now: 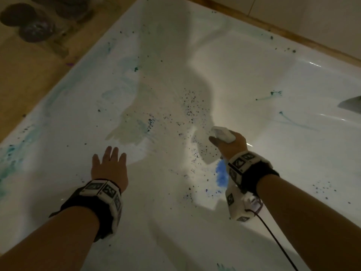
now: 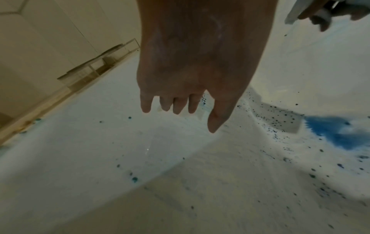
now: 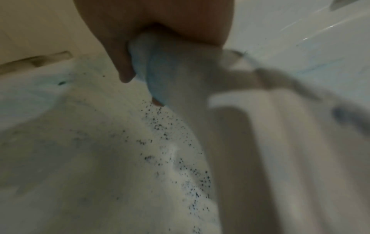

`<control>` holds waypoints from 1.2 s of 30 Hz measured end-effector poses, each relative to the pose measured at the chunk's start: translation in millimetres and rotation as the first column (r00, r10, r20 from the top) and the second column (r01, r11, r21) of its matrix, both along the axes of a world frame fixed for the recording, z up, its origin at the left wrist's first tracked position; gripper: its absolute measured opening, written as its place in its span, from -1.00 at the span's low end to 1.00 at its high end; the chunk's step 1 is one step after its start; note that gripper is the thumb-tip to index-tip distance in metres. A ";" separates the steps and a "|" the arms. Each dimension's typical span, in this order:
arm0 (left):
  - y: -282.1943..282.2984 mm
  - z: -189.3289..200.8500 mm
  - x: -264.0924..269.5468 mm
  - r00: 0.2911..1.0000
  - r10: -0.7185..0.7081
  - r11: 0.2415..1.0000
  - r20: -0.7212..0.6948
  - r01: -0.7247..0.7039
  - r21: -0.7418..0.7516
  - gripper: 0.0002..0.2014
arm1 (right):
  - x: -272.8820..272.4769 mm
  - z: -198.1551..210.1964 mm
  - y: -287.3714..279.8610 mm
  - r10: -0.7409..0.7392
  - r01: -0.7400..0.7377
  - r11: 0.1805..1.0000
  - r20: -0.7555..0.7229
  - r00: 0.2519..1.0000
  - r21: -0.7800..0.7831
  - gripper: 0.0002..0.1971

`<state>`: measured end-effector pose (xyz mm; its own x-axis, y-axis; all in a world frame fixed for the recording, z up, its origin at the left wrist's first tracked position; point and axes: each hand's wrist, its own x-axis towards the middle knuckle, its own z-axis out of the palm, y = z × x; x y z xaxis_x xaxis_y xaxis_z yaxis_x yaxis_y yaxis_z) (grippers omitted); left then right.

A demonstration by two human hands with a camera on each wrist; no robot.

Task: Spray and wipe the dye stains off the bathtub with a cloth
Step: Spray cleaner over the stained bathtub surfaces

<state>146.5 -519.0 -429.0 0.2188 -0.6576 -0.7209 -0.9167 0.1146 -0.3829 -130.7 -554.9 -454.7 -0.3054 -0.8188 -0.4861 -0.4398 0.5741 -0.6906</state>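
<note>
Looking into the white, dye-speckled bathtub (image 1: 244, 79), we record our right hand (image 1: 231, 145) at four o'clock gripping a white translucent plastic spray bottle (image 1: 224, 134) above dark blue specks (image 1: 190, 102), our left hand (image 1: 109, 167) at seven o'clock spread flat, fingers straight, holding nothing.

No word, brand, label or number can be read anywhere, and the only signs are black-and-white square marker patterns on the wrist bands (image 1: 101, 189), whose codes are too small and dim to make out.
</note>
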 end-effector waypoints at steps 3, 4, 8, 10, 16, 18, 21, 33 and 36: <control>-9.0 -2.5 2.4 0.998 -0.022 0.999 0.064 0.020 0.030 -0.40 | -1.2 0.6 -17.8 -0.012 0.012 0.999 0.006 1.000 -0.037 -0.60; -11.1 -3.2 3.6 0.997 -0.024 0.999 0.079 0.021 0.044 -0.40 | -2.5 0.4 -23.8 -0.021 0.020 0.999 -0.014 1.000 -0.050 -0.61; -12.8 -8.2 12.2 0.990 -0.035 0.996 0.140 0.022 0.089 -0.41 | -8.2 -1.4 -41.8 -0.099 0.098 0.995 -0.105 0.990 -0.013 -0.72; -10.4 -11.0 16.1 0.988 -0.041 0.995 0.152 0.026 0.097 -0.41 | -8.0 -2.2 -47.2 -0.115 0.113 0.993 -0.067 0.991 -0.034 -0.69; -9.2 -15.2 21.5 0.989 -0.052 0.993 0.141 0.037 0.109 -0.41 | -8.9 -0.8 -59.5 -0.138 0.137 0.986 -0.004 0.990 -0.095 -0.71; -8.6 -17.5 26.1 0.989 -0.059 0.994 0.136 0.046 0.102 -0.41 | -13.2 0.2 -63.0 -0.237 0.238 0.969 0.012 0.971 -0.065 -0.76; -4.7 -20.5 31.9 0.989 -0.069 0.994 0.133 0.057 0.096 -0.39 | -26.3 2.3 -64.1 -0.344 0.345 0.938 0.029 0.938 -0.021 -0.72; -18.9 -21.7 13.3 0.985 0.011 0.990 0.175 -0.035 0.133 -0.39 | -101.0 14.3 -54.1 -0.472 0.456 0.879 -0.118 0.874 -0.140 -0.70; -24.1 -22.5 7.8 0.984 0.068 0.987 0.163 -0.089 0.131 -0.39 | -114.6 15.4 -50.0 -0.466 0.455 0.883 -0.094 0.880 -0.117 -0.58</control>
